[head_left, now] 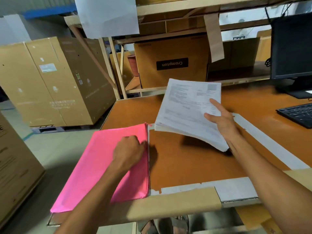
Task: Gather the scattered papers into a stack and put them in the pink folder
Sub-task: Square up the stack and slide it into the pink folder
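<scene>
- Papers [185, 108]: one thick white stack with printed text on the top sheet, held up off the counter [194, 162] to the right of the pink folder [101, 166]. The corner nearest the person droops, and a shadow lies on the brown surface under it.
- Right hand [219, 119]: it grips the stack at the side away from the folder, thumb pressed on the top sheet and the other fingers hidden underneath.
- Pink folder: it lies flat and closed at the counter's left side, near the front edge.
- Left hand [128, 149]: it rests on the folder with knuckles up and fingers curled down at the folder's right edge. Blur hides whether they actually pinch the cover.
- Keyboard [297, 115]: black, far right of the folder, beyond the stack.
- Monitor [292, 48]: dark screen, behind the keyboard and well apart from the folder.
- Cardboard box [172, 65]: brown with a black label, on the shelf behind the folder.
- Large cartons [50, 78]: standing on the floor to the left of the folder.
</scene>
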The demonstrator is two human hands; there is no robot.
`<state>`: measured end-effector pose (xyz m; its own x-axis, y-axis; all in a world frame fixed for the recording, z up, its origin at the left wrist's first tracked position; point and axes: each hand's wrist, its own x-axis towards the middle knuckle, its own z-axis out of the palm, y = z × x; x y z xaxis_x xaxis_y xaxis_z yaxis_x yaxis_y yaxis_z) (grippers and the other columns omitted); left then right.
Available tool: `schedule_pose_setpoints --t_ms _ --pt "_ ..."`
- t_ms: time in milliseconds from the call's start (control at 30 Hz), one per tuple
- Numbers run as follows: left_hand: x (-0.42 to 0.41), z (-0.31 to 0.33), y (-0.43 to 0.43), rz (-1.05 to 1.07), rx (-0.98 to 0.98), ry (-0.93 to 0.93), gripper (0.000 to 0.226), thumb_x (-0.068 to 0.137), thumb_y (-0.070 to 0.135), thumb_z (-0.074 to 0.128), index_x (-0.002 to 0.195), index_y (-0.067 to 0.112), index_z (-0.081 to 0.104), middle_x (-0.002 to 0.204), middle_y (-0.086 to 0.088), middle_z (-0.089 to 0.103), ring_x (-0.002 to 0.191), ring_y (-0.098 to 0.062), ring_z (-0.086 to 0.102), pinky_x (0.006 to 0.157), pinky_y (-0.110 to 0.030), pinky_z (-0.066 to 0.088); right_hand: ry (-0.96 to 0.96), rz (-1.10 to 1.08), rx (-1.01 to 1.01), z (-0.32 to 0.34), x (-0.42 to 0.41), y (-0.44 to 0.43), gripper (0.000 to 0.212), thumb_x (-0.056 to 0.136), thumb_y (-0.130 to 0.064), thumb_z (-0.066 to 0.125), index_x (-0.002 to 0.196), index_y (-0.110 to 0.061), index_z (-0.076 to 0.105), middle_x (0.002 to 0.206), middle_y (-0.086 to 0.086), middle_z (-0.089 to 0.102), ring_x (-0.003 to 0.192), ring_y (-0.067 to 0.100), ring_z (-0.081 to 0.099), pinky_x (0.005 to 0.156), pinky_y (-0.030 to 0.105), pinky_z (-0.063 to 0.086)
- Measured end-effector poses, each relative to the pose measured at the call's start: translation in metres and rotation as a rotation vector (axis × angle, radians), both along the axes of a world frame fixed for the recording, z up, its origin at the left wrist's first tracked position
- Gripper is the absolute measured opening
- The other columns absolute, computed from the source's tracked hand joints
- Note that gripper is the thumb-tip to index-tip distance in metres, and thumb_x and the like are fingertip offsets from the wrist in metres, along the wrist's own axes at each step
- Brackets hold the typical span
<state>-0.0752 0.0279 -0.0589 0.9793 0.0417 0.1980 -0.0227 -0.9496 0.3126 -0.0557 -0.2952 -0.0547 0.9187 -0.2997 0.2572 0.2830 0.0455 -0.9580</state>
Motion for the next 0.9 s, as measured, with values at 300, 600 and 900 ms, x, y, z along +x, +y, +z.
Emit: schedule_pose_setpoints --t_ms 300,600,900 --pt "-0.015 0.007 -0.020 -0.018 0.292 0.013 0.031 0.099 0.029 0.059 0.113 0.003 0.066 0.117 -0.022 0.066 0.103 -0.042 0.065 0.077 -0.039 0.047 0.025 -0.056 0.045 -0.003 0.002 0.000 0.065 0.088 0.009 0.067 0.146 -0.017 0.054 0.133 0.001 0.058 0.099 -0.002 0.059 0.066 0.006 0.050" --pt "-0.002 0.010 -0.030 -0.031 0.328 -0.107 0.025 0.105 0.025 0.055 0.106 0.003 0.065 0.108 -0.020 0.067 0.100 -0.043 0.066 0.072 -0.042 0.048 0.034 -0.060 0.080 -0.003 0.002 0.000 0.063 0.090 0.006 0.067 0.144 -0.024 0.056 0.128 -0.005 0.059 0.101 0.000 0.058 0.064 0.006 0.051" --pt "0.040 0.016 -0.050 0.002 -0.136 0.102 0.023 0.070 0.023 0.061 0.082 0.005 0.067 0.083 -0.017 0.073 0.076 -0.038 0.071 0.063 -0.040 0.059 0.042 -0.120 0.097 -0.003 0.001 -0.012 0.059 0.093 -0.006 0.068 0.141 -0.037 0.056 0.135 -0.004 0.058 0.118 0.020 0.058 0.092 0.038 0.056"
